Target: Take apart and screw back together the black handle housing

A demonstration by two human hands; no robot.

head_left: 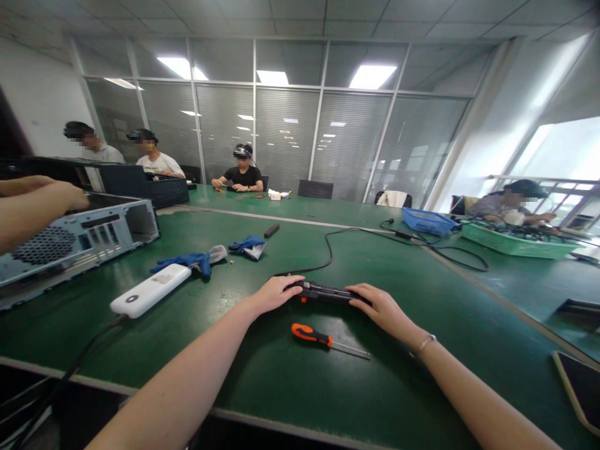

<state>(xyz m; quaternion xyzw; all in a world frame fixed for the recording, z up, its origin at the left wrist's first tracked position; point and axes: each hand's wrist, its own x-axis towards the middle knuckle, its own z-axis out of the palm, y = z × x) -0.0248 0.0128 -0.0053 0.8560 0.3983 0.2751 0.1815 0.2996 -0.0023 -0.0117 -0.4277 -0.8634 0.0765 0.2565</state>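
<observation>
A long, narrow black device [330,292] with a small orange part on its near side lies low over the green table; I cannot make out its kind. My left hand [276,294] is closed round its left end, thumb and fingers partly over it. My right hand [375,304] grips the right end, fingers bent over the top. A black cable [330,250] runs across the table to beside my left hand; whether it joins the device is hidden. Just in front of the device lies an orange-and-black screwdriver [323,339], its shaft pointing right.
To the left are a white power strip [152,290], blue gloves [201,259] and an open computer case [94,240] with another person's hands over it. A blue basket [429,222] and a green basket [515,242] stand at right. A phone [579,387] lies near the right edge.
</observation>
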